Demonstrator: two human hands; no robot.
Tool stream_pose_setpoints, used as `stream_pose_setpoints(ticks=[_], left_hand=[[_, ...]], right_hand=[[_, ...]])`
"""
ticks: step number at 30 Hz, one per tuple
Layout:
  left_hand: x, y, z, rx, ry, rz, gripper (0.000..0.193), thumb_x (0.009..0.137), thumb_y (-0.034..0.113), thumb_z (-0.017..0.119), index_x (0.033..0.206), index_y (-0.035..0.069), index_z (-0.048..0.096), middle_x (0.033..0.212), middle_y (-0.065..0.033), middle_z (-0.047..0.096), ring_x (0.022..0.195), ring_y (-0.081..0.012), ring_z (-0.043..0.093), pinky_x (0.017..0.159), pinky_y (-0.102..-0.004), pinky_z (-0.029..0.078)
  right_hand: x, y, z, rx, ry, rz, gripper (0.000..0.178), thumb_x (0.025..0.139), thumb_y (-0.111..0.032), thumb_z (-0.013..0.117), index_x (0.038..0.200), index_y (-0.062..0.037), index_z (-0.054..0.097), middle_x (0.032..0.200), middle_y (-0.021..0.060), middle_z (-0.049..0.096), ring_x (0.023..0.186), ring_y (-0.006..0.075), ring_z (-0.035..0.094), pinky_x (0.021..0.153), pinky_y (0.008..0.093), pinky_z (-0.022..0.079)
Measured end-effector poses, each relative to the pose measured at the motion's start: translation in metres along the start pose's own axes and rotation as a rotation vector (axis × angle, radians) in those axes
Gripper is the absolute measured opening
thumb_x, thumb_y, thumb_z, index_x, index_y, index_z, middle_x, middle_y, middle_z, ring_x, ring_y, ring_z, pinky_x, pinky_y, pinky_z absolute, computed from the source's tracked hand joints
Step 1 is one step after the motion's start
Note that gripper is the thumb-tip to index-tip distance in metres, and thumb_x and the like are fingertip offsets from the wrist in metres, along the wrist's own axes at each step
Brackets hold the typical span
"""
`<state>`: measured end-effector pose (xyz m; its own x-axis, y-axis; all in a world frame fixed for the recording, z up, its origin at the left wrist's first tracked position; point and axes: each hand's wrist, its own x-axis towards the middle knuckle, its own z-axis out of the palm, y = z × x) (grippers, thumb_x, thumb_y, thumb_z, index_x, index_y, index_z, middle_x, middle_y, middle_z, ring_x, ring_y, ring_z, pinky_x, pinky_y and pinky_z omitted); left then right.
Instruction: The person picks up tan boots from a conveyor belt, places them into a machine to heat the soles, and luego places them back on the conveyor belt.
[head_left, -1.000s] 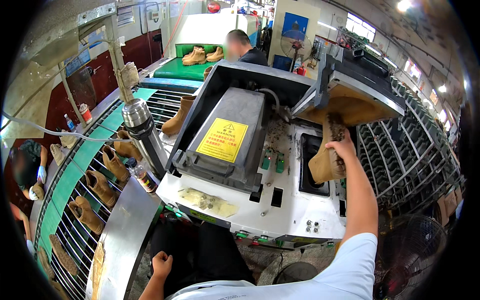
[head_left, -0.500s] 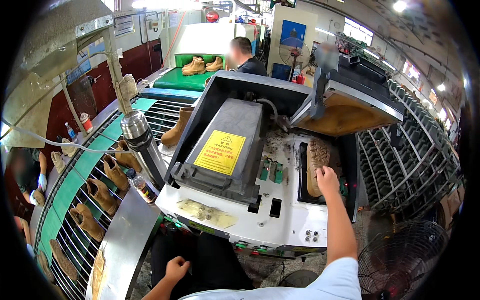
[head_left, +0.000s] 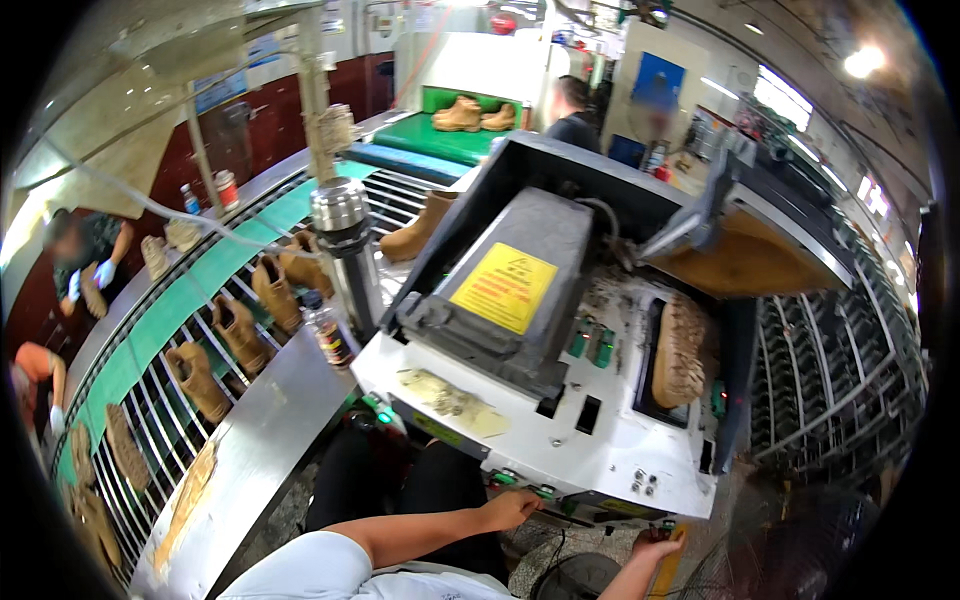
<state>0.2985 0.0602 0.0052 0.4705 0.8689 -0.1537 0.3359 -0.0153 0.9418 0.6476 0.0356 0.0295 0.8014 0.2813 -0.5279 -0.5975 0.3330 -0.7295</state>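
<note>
A tan boot [head_left: 680,350] lies sole up in the recessed bay on the right of a white press machine [head_left: 560,440]; the padded lid [head_left: 770,255] above it stands raised. My left hand [head_left: 512,508] rests against the machine's front edge beside green buttons [head_left: 505,478], holding nothing. My right hand [head_left: 652,546] is lower, under the front right corner next to a yellow strip [head_left: 672,560], fingers spread and empty. Neither hand touches the boot.
A conveyor rack [head_left: 160,400] on my left carries several tan boots, with a steel ledge [head_left: 250,430], a bottle [head_left: 325,335] and a metal cylinder [head_left: 345,240] beside it. Other people work at the far left and behind the machine. A wire rack [head_left: 830,370] stands on the right.
My right hand set the boot down in the bay, let go and pulled back to the machine's front. My left hand rose from my lap to the front edge.
</note>
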Motion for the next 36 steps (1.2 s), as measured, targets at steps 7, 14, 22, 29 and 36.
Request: stream_pose_setpoints(ticks=[7, 14, 22, 29, 36], left_hand=[[-0.085, -0.045, -0.125, -0.208, 0.792, -0.212, 0.017, 0.086, 0.013, 0.055, 0.093, 0.002, 0.066, 0.084, -0.0122, 0.069, 0.077, -0.0181, 0.067, 0.07, -0.0301, 0.052], [-0.054, 0.009, -0.038, 0.168, -0.179, 0.089, 0.024, 0.089, 0.025, 0.052, 0.095, 0.005, 0.063, 0.089, -0.0172, 0.066, 0.083, -0.0357, 0.063, 0.071, -0.0446, 0.049], [0.028, -0.009, 0.034, 0.053, -0.039, 0.101, 0.024, 0.091, 0.022, 0.047, 0.103, 0.005, 0.059, 0.092, -0.0207, 0.064, 0.088, -0.0392, 0.061, 0.075, -0.0474, 0.046], [-0.088, -0.029, -0.116, 0.032, 0.782, -0.191, 0.015, 0.082, 0.014, 0.058, 0.089, 0.005, 0.068, 0.088, -0.0147, 0.068, 0.083, -0.029, 0.066, 0.074, -0.038, 0.053], [-0.161, -0.125, -0.294, 0.151, 1.462, -0.363, 0.062, 0.077, 0.016, 0.069, 0.13, 0.001, 0.041, 0.126, -0.0174, 0.045, 0.091, -0.025, 0.057, 0.078, -0.0349, 0.05]], right_hand=[[0.012, 0.045, -0.035, -0.421, 0.2, -0.259, 0.039, 0.095, -0.049, 0.044, 0.071, -0.019, 0.038, 0.06, 0.0014, 0.028, 0.053, 0.013, 0.024, 0.056, 0.0414, 0.032], [0.028, 0.036, -0.02, -0.482, 0.122, -0.229, 0.04, 0.096, -0.046, 0.045, 0.068, -0.0176, 0.038, 0.058, 0.0026, 0.031, 0.051, 0.0139, 0.026, 0.053, 0.0403, 0.032], [0.05, 0.002, -0.004, -0.48, 0.0, -0.09, 0.041, 0.096, -0.043, 0.045, 0.065, -0.0161, 0.038, 0.057, 0.004, 0.034, 0.048, 0.015, 0.029, 0.05, 0.0391, 0.032], [0.008, 0.108, -0.091, -0.998, -0.088, 0.158, 0.043, 0.096, -0.04, 0.046, 0.063, -0.0147, 0.039, 0.055, 0.0052, 0.036, 0.046, 0.016, 0.032, 0.047, 0.038, 0.032], [-0.092, 0.243, -0.083, -1.288, -0.987, -0.007, 0.037, 0.095, -0.025, 0.047, 0.066, -0.004, 0.052, 0.054, 0.0025, 0.045, 0.046, 0.0126, 0.041, 0.044, 0.0298, 0.032]])
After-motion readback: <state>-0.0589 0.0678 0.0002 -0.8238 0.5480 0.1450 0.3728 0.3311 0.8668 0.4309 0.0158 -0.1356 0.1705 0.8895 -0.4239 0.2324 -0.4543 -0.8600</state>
